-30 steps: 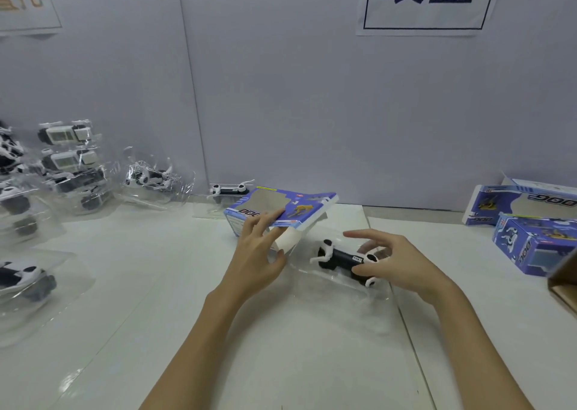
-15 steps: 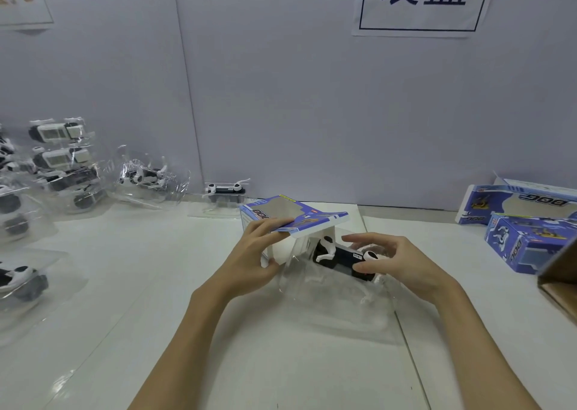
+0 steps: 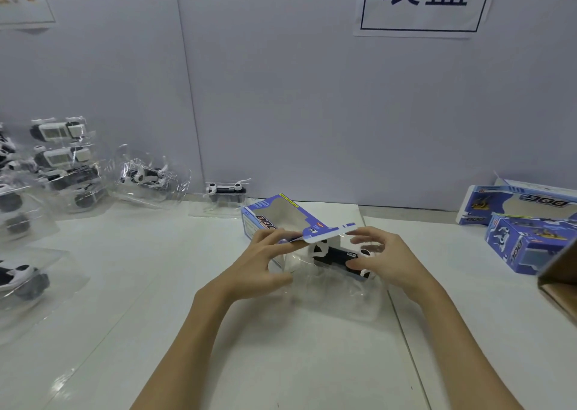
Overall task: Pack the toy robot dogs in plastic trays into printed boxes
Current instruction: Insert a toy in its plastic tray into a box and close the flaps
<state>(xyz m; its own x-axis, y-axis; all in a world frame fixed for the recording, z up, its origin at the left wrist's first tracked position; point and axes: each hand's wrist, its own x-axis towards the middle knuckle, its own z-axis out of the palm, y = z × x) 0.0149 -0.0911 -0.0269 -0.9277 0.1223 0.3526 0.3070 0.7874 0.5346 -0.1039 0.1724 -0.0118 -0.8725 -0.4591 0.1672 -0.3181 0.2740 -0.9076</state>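
A blue printed box (image 3: 281,214) lies mid-table with its open end toward me and its top flap lifted. My left hand (image 3: 262,261) grips that box at its open end, fingers over the top panel. A black-and-white toy robot dog (image 3: 335,255) sits in a clear plastic tray (image 3: 337,300) right at the box mouth. My right hand (image 3: 385,261) holds the dog and tray from the right, fingers curled round the dog's rear.
Several more dogs in clear trays (image 3: 62,163) are piled at the left, one (image 3: 18,280) near the left edge and one (image 3: 226,189) against the back wall. Two printed boxes (image 3: 527,238) and a brown carton corner (image 3: 559,281) stand at the right.
The box mouth has opened wider and its flap has risen. My right hand has brought the dog and tray left, up to the box opening.
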